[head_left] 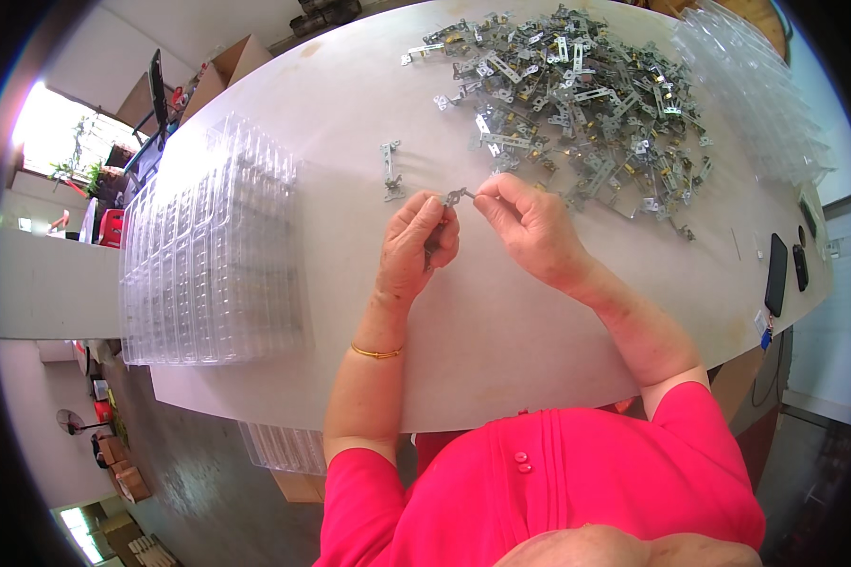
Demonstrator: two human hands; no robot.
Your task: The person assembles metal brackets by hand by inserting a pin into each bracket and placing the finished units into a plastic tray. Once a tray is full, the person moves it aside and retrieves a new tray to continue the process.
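Gripping a metal bracket over the counter, the left hand wraps it while the right hand pinches its end, apparently mid-work, a lone bracket lying apart, a large heap seemingly waiting.

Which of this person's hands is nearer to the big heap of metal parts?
Right. The right hand is beside the near left edge of the heap; the left hand is farther from it, off to the left.
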